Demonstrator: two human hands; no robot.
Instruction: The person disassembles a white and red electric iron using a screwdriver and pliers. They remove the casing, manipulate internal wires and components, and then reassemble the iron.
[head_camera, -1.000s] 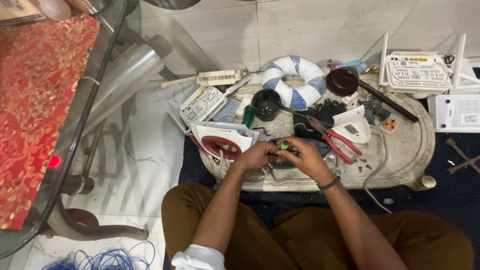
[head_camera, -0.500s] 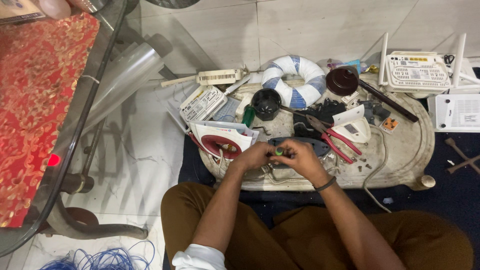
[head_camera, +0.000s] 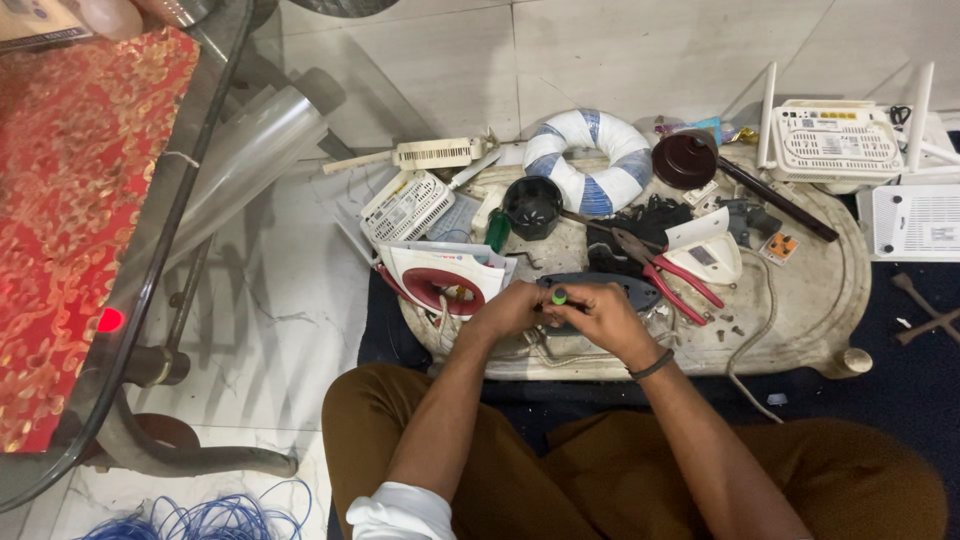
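My left hand (head_camera: 505, 313) and my right hand (head_camera: 598, 316) meet over a dark oval iron soleplate (head_camera: 625, 290) on a low white stone board (head_camera: 825, 290). The right hand grips a small tool with a green handle tip (head_camera: 559, 297), likely a screwdriver, pointed down at the soleplate. My left hand's fingers close against the same spot; what they pinch is hidden. A red and white clothes iron body (head_camera: 440, 280) lies just left of my left hand. Red-handled pliers (head_camera: 670, 270) lie to the right of my right hand.
On the board are a blue-and-white wrapped ring (head_camera: 590, 165), a black round cup (head_camera: 532, 205), a brown bowl (head_camera: 684, 160) and small parts. White routers (head_camera: 835, 140) sit at the right. A glass table with red cloth (head_camera: 70, 220) stands left; blue wire coils (head_camera: 200, 515) lie on the floor.
Both hands have stayed together over the soleplate with only small finger movements; the green tool tip has shifted slightly.
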